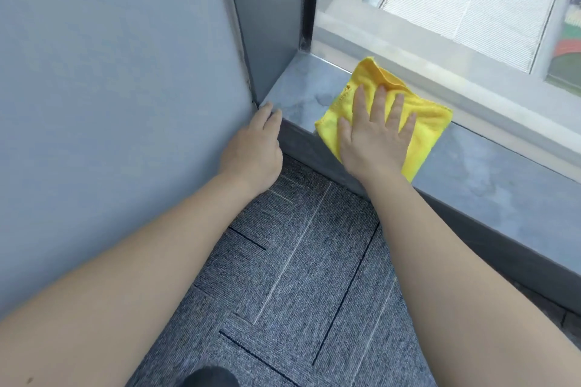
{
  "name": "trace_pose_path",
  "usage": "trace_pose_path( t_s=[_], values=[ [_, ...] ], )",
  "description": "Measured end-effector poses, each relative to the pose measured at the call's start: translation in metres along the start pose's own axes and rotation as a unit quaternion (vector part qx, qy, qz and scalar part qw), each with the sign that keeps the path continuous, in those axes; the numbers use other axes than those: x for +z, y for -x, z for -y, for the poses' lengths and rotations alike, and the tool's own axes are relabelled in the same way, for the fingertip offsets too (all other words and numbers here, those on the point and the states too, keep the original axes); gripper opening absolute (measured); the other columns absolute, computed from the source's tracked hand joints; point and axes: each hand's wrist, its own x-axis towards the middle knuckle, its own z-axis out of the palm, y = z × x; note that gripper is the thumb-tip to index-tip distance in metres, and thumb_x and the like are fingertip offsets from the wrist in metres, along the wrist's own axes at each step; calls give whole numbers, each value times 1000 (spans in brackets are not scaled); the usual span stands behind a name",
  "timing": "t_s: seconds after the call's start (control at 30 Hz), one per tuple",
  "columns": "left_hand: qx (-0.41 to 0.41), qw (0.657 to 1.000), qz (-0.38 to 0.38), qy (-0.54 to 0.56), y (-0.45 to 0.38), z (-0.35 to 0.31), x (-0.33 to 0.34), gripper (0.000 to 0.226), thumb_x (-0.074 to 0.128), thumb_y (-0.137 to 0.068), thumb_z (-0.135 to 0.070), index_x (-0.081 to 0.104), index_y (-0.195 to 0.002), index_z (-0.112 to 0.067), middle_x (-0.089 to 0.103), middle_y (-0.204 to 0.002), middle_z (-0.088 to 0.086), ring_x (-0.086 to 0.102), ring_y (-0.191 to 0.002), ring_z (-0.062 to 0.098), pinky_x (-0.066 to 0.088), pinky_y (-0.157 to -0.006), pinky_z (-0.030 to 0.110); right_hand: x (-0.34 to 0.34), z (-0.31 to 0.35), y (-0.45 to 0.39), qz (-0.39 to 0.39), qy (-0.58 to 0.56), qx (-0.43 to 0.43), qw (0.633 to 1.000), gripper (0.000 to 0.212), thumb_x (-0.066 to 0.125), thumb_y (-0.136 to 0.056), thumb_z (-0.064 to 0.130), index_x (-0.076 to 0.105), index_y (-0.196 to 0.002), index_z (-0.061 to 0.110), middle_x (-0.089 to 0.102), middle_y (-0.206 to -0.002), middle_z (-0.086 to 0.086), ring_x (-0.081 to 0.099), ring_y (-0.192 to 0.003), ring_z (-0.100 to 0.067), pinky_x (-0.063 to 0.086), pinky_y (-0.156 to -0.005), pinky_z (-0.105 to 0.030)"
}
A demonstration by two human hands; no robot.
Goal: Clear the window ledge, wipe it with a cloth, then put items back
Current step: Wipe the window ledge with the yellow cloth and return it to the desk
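Head view looks down on a grey stone window ledge (301,88), bare of items as far as it shows. A yellow microfibre cloth (430,122) lies on it, just right of the ledge's left corner, one edge hanging over the front lip. Her right hand (374,138) presses flat on the cloth, fingers spread, gripping nothing. Her left hand (254,151) rests on the ledge's front edge at the corner, its grip probably loose; the fingertips are hard to read. The cloth looks soft, light and limp, best driven by palm pressure.
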Motion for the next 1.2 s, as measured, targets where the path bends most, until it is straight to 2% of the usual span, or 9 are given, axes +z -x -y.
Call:
trace_pose_path(
  t_s=[0.13, 0.23, 0.33, 0.43, 0.6, 0.7, 0.87, 1.07, 1.2],
  values=[
    [-2, 1000, 3, -4, 0, 2, -1, 56, 35, -86, -3, 24, -140, -12, 16, -155, 5, 35, -133, 32, 32, -109, 44, 2, 22, -13, -1, 8, -51, 999, 55, 19, -96, 40, 1, -146, 28, -4, -159, -2, -12, -145, -28, -11, -116, -49],
    [-9, 1000, -3, -3, -1, 4, -2, 55, 36, -84, -3, 27, -138, -12, 15, -155, 8, 35, -132, 33, 33, -108, 47, 1, 27, -15, 4, 18, -144, 989, 51, 21, -96, 38, 7, -145, 33, -1, -159, 2, -8, -146, -24, -9, -117, -45],
    [-9, 1000, -5, 6, 0, 8, -3, 54, 36, -85, -2, 26, -138, -8, 18, -155, 7, 33, -134, 32, 30, -110, 46, -2, 15, -6, 13, 7, -217, 976, 48, 26, -97, 32, 18, -144, 31, 9, -158, 5, -1, -147, -18, -7, -118, -39],
    [-2, 1000, -2, 1, 1, 9, -4, 55, 36, -85, -3, 24, -139, -6, 18, -155, 7, 32, -135, 30, 29, -112, 44, -2, 3, 0, 2, 3, -188, 982, 48, 28, -97, 30, 20, -144, 27, 11, -158, 3, 3, -147, -18, -5, -118, -40],
    [-18, 999, -3, 33, 3, 5, -5, 55, 32, -86, 0, 21, -140, -6, 15, -155, 7, 26, -139, 25, 23, -114, 36, 2, 30, -14, -1, 2, -50, 999, 56, 21, -96, 39, 3, -147, 23, -3, -159, -4, -10, -146, -26, -10, -116, -49],
    [-10, 999, -3, 49, 1, 5, -7, 55, 30, -86, 3, 20, -139, -5, 15, -155, 9, 21, -141, 23, 19, -115, 32, 3, 49, -25, -1, -6, -27, 1000, 58, 20, -95, 41, 1, -147, 24, -3, -159, -5, -12, -145, -29, -12, -115, -51],
    [-14, 996, -17, 89, 1, 5, -8, 57, 27, -81, 7, 25, -136, -3, 24, -151, 13, 27, -138, 26, 24, -113, 33, 6, 68, -34, 5, 21, -117, 993, 54, 19, -95, 40, 5, -146, 29, 1, -159, -1, -9, -146, -27, -11, -115, -51],
    [-41, 989, -59, 126, 12, -6, -13, 55, 31, -84, 5, 20, -138, -1, 31, -144, 21, 30, -134, 29, 19, -103, 24, 3, 50, -17, 17, 48, -250, 967, 50, 24, -96, 38, 10, -144, 37, 6, -159, 4, -4, -147, -21, -6, -117, -47],
    [-22, 991, -91, 99, 13, -14, -12, 53, 24, -78, -11, 38, -128, 1, 44, -131, 24, 40, -123, 33, 27, -101, 34, 2, 26, -2, 23, 54, -263, 963, 49, 23, -97, 41, 8, -144, 40, 3, -159, 8, -4, -147, -19, -6, -118, -45]
  ],
)
